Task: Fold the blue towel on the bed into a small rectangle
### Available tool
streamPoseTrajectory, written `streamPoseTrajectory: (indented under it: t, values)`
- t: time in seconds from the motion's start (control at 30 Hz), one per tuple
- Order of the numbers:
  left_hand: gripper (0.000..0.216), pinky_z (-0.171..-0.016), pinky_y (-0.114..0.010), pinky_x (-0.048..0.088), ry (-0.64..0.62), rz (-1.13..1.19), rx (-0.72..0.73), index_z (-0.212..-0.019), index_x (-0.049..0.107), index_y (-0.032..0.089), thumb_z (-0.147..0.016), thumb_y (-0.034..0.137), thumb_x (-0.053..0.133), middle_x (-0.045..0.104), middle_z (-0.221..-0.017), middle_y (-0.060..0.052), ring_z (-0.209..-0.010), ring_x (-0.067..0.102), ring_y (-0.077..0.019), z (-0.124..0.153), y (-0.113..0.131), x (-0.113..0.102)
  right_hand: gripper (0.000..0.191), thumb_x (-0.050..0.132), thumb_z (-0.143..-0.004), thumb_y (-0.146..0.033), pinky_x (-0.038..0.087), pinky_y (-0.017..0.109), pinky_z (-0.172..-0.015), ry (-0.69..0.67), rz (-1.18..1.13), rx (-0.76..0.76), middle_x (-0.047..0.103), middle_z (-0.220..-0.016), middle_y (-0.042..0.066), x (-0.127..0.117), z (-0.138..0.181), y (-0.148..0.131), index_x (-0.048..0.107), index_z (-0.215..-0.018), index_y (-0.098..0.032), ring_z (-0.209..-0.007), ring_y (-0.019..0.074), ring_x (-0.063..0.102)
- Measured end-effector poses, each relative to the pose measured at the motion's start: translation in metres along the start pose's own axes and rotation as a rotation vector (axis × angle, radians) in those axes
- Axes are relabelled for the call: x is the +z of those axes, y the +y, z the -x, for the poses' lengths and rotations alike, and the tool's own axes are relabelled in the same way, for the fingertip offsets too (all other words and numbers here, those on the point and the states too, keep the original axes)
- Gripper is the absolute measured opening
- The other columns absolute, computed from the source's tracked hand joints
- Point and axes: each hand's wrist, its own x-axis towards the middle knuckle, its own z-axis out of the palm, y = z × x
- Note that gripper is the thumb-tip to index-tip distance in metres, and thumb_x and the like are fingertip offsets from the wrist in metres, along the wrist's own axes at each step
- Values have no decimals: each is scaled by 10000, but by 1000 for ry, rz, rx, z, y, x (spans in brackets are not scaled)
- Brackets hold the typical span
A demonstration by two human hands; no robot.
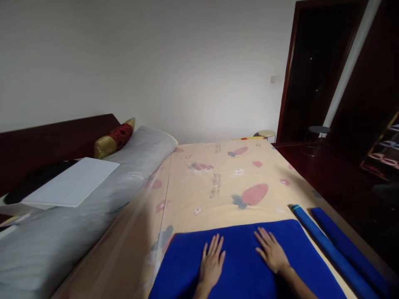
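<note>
White wall point(156, 62), dark headboard point(46, 141), dark doorway point(314, 70) (unlit), dim reddish floor point(336, 174).

A long grey bolster point(77, 216) lies along the bed's left side, with a white board point(73, 182) resting on it. A red-and-gold cushion point(114, 138) sits at its far end. Far right, a small round stool point(267, 133) stands by a dark doorway point(314, 70).

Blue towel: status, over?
Left hand and right hand open, palms flat on blue towel, spread on bed. Two blue rolls lie right of it, apart. Nothing on towel.
</note>
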Motion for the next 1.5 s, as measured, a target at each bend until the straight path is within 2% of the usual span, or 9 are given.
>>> streamPoseTrajectory:
  t: [0.13, 0.23, 0.43, 0.63, 0.87, 1.0, 1.13, 1.33, 1.5]
  values:
    - [542, -1189, -512, 240, 57, -152, -359, -1482, 231, 277, -963, 433, 209, 255, -1594, -8, -1470, 245, -204, 1, -102, -17, 686, 282, -914, -644, 264, 490, -1186, 71, 141, 311, 302, -1569, 52, -15, 17, 90, 235, -1482, -263, -1454, 234, 273]
    - [552, -1180, -453, 265, 169, -206, -431, -1456, 344, 234, -961, 399, 164, 354, -1565, -34, -1444, 314, -196, 1, -160, -23, 733, 256, -906, -667, 255, 479, -1191, 91, 201, 379, 287, -1576, 50, -20, 27, 118, 194, -1496, -237, -1459, 233, 260]
    - [576, -1122, -439, 354, 164, -151, -430, -1366, 502, 210, -955, 371, 132, 512, -1468, -62, -1383, 417, -213, -7, -193, -26, 728, 249, -913, -652, 241, 464, -1197, 99, 244, 373, 277, -1584, 37, -19, 29, 116, 124, -1506, -249, -1464, 216, 250]
    - [557, -1189, -609, 103, 351, -172, -446, -1474, 289, 192, -971, 305, 80, 333, -1571, -70, -1477, 227, -222, -18, -128, -42, 783, 191, -892, -698, 219, 491, -1198, 134, 262, 387, 295, -1573, 75, -23, 23, 107, 168, -1501, -206, -1459, 239, 263]
    - [535, -1197, -455, 247, 139, 15, 78, -1495, 87, 274, -968, 231, 173, 271, -1588, 4, -1469, 242, -162, -40, 45, 0, 597, 194, -966, -527, 214, 460, -1206, -28, 9, 118, 196, -1591, -3, 2, -39, -40, 88, -1495, -271, -1474, 190, 213]
    - [533, -1191, -485, 278, 81, 85, 126, -1485, 64, 310, -976, 322, 220, 290, -1580, 12, -1452, 293, -184, -40, 81, 23, 572, 168, -974, -487, 212, 478, -1206, -72, -61, 113, 146, -1595, 14, 15, -53, -79, 97, -1491, -254, -1482, 196, 179]
    - [529, -1190, -493, 266, 35, 45, 45, -1488, 112, 325, -974, 409, 207, 258, -1589, 16, -1461, 273, -185, -35, 41, 8, 625, 204, -946, -590, 208, 479, -1206, -58, -26, 179, 186, -1595, -7, 3, -39, -31, 132, -1493, -295, -1476, 189, 205]
    - [623, -1200, -498, 203, 37, -140, -519, -1501, 164, 196, -941, 469, 155, 229, -1602, -45, -1476, 226, -203, 3, -96, -14, 762, 129, -905, -677, 174, 479, -1207, 87, 195, 506, 258, -1586, 41, -17, 9, 78, 146, -1508, -212, -1473, 207, 223]
    - [653, -1207, -474, 165, 67, -192, -597, -1511, 110, 186, -930, 485, 106, 173, -1621, -35, -1487, 183, -173, 23, -149, -17, 818, 36, -885, -686, 203, 481, -1195, 112, 253, 593, 234, -1596, 41, -16, 20, 104, 147, -1511, -172, -1477, 211, 212]
